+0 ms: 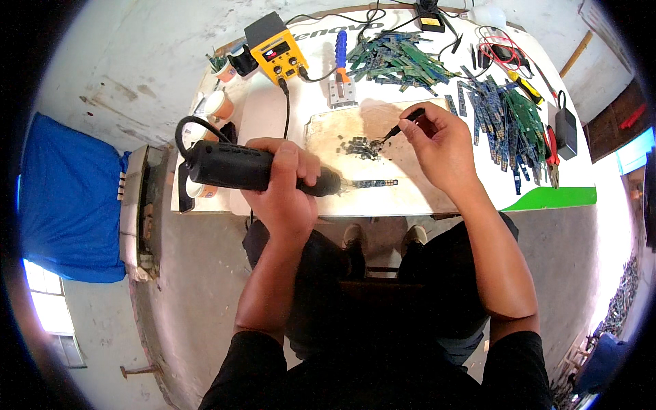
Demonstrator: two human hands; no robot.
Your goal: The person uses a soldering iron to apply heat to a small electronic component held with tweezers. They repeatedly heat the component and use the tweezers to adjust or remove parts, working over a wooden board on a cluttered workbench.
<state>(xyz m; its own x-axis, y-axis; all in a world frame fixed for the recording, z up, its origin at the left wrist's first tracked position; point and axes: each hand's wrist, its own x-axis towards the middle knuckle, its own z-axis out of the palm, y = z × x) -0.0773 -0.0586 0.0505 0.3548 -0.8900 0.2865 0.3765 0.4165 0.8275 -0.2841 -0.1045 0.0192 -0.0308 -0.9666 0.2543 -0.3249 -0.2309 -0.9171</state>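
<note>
You are in an electronics workshop: your worktop (577, 171) carries a yellow control station (277, 51) with knobs and a display, heaps of circuit-board strips (502, 123) to its right, pliers (551, 154) beyond them, and a stained bare wall (171, 41) behind it.

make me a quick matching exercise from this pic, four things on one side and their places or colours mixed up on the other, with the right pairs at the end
Things
1. tweezers
2. pliers
3. hot-air gun
4. control box

Places and colours
A. black, in the left hand
B. yellow, toward the back left of the table
C. in the right hand, tips down by the small dark chips
D. red-handled, at the right side of the table

Pairs: 1-C, 2-D, 3-A, 4-B
</note>
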